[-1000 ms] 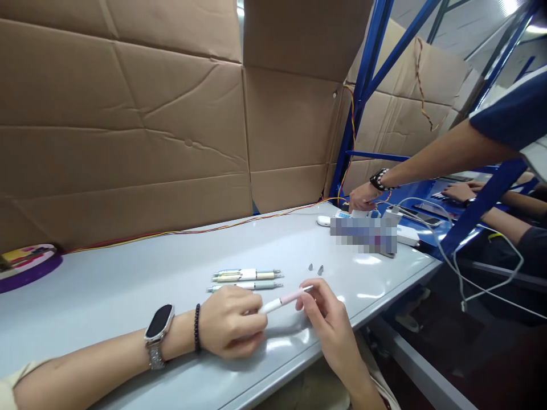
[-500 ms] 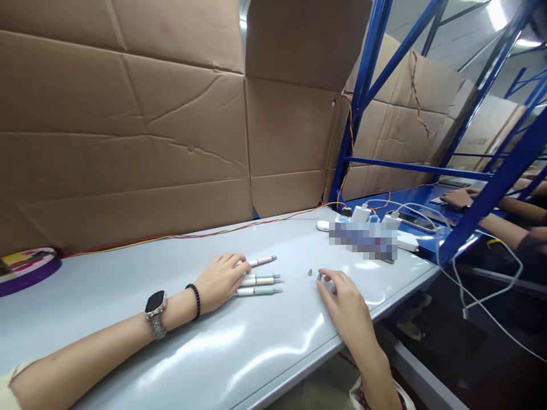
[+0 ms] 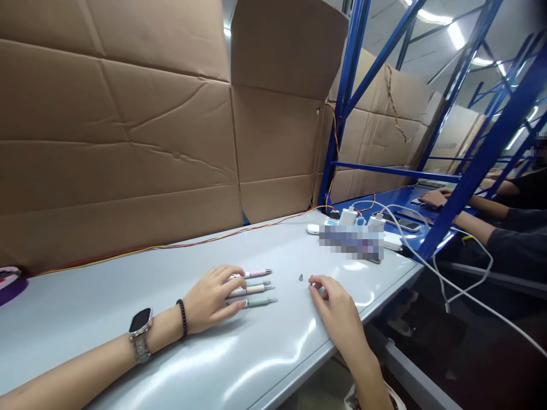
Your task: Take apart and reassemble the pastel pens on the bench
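My left hand (image 3: 216, 299) lies over several pens side by side on the grey-white table, fingers spread, thumb on the green pen (image 3: 261, 302). Its fingertips touch or hover by the pink pen (image 3: 258, 274); which of the two I cannot tell. Between these show a light blue pen (image 3: 258, 283) and a cream pen (image 3: 256, 288). To their right, my right hand (image 3: 337, 310) pinches a tiny dark grey piece between thumb and forefinger, mostly hidden. Just left of those fingertips a small grey cone-like piece (image 3: 301, 277) stands on the tabletop.
White chargers (image 3: 348, 216) with cables and a blurred-out item (image 3: 352, 242) sit at the table's right end. A blue metal frame (image 3: 342, 114) rises behind. Cardboard (image 3: 128, 142) walls the back. A purple roll (image 3: 11, 287) is at far left; another person's hands (image 3: 433, 197) work at right.
My left hand's thumb and fingers have spread further apart over the pens. My right hand keeps its pinch near the small grey piece. The whole view has shifted somewhat.
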{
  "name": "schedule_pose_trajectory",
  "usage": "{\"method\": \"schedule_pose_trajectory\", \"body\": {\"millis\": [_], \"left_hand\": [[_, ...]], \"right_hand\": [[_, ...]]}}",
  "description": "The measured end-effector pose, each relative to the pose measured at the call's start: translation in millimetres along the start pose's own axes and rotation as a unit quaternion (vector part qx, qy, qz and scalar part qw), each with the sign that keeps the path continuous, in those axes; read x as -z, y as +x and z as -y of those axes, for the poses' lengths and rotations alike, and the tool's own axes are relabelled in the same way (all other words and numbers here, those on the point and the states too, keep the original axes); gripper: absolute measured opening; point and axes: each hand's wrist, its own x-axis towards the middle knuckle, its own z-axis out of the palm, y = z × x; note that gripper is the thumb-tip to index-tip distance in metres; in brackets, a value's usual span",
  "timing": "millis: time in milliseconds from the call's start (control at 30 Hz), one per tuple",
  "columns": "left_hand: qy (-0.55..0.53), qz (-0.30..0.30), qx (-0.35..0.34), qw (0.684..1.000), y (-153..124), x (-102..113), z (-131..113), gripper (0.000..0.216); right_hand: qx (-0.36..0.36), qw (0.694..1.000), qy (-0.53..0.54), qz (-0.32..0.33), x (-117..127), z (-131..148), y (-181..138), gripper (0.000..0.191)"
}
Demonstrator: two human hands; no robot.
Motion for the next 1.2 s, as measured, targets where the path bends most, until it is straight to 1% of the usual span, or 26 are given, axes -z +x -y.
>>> {"method": "schedule_pose_trajectory", "body": {"millis": [100, 133, 200, 233, 267, 300, 367, 400, 433, 467, 533, 600, 633, 700, 767, 833, 867, 967, 1033, 1133, 1167, 1200], "left_hand": [[-0.009, 0.016, -0.019, 1.000, 1, -1, -1, 0.013], [-0.013, 0.022, -0.020, 0.999, 1, -2, -2, 0.012], [-0.021, 0.028, -0.015, 0.999, 1, -2, -3, 0.010], [-0.025, 0.030, -0.011, 0.999, 1, -2, -3, 0.010], [-0.028, 0.031, -0.008, 0.999, 1, -1, -4, 0.011], [-0.031, 0.033, -0.008, 0.999, 1, -1, -4, 0.012], [-0.036, 0.035, -0.008, 0.999, 1, -2, -4, 0.013], [-0.039, 0.036, -0.008, 0.999, 1, -2, -4, 0.013], [-0.042, 0.034, -0.007, 0.999, 1, -3, -3, 0.014], [-0.044, 0.029, -0.006, 0.999, 1, -4, -3, 0.014], [-0.044, 0.018, -0.003, 0.999, 0, -6, -2, 0.014], [-0.040, 0.012, -0.006, 0.999, -1, -8, -1, 0.010], [-0.039, 0.012, -0.009, 0.999, -1, -9, -1, 0.010], [-0.032, 0.010, -0.017, 0.999, -2, -9, -2, 0.014], [-0.011, -0.005, -0.028, 1.000, -2, -9, -2, 0.015], [0.020, -0.031, -0.042, 0.998, -2, -9, -2, 0.013], [0.035, -0.043, -0.047, 0.997, -2, -8, -3, 0.012], [0.063, -0.055, -0.048, 0.995, -1, -7, -4, 0.017], [0.067, -0.048, -0.046, 0.996, -1, -6, -5, 0.021], [0.069, -0.033, -0.042, 0.996, -1, -5, -6, 0.022], [0.071, -0.027, -0.039, 0.996, -1, -6, -6, 0.021], [0.072, -0.021, -0.036, 0.997, 0, -6, -6, 0.020]], "right_hand": [[-0.004, 1.000, 0.028, -0.011, -5, 0, 0, 0.023], [-0.010, 0.998, 0.057, -0.023, -4, -1, 1, 0.029], [-0.030, 0.984, 0.164, -0.066, 4, -5, 3, 0.051], [-0.038, 0.966, 0.234, -0.101, 13, -8, 5, 0.063], [-0.045, 0.940, 0.308, -0.143, 25, -11, 5, 0.072], [-0.045, 0.909, 0.369, -0.190, 39, -14, 5, 0.075], [-0.022, 0.857, 0.416, -0.302, 69, -17, 3, 0.080], [-0.014, 0.850, 0.425, -0.310, 81, -16, 0, 0.079], [-0.004, 0.856, 0.430, -0.288, 91, -14, -3, 0.080], [0.010, 0.868, 0.427, -0.253, 97, -11, -5, 0.080], [0.035, 0.900, 0.407, -0.154, 99, -2, -6, 0.077], [0.050, 0.928, 0.359, -0.083, 90, 7, -1, 0.067], [0.052, 0.944, 0.321, -0.064, 83, 10, 3, 0.059], [0.046, 0.976, 0.209, -0.038, 68, 14, 13, 0.046], [0.037, 0.996, 0.083, 0.002, 53, 14, 19, 0.038], [0.034, 0.998, -0.009, 0.047, 38, 12, 21, 0.033], [0.037, 0.997, -0.034, 0.064, 30, 11, 20, 0.029], [0.051, 0.994, -0.060, 0.081, 12, 10, 17, 0.016], [0.050, 0.993, -0.064, 0.082, 5, 11, 18, 0.014], [0.041, 0.993, -0.059, 0.096, 8, 15, 17, 0.010], [0.042, 0.993, -0.048, 0.098, 13, 16, 13, 0.011], [0.043, 0.995, -0.032, 0.087, 20, 16, 7, 0.014]]}}
